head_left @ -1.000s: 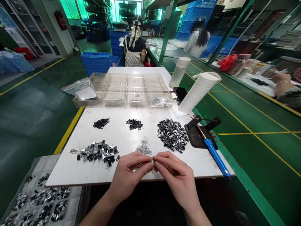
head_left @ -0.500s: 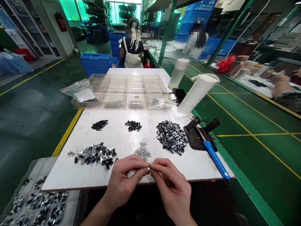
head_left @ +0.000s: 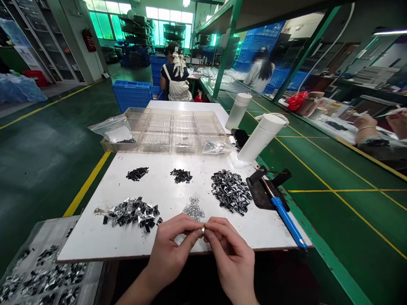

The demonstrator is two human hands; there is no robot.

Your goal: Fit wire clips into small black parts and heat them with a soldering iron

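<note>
Two bare hands, logged by me remotely through the head view: left hand [head_left: 172,242], thumb and fingers pinched tight on a tiny shiny piece [head_left: 203,230]; right hand [head_left: 232,253], likewise pinched on it, fingertips meeting the left's; the piece is above the white table [head_left: 90,242] near its front edge, just before a heap of silver bits [head_left: 194,209]; I list one blue-handled tool [head_left: 288,221], right
</note>
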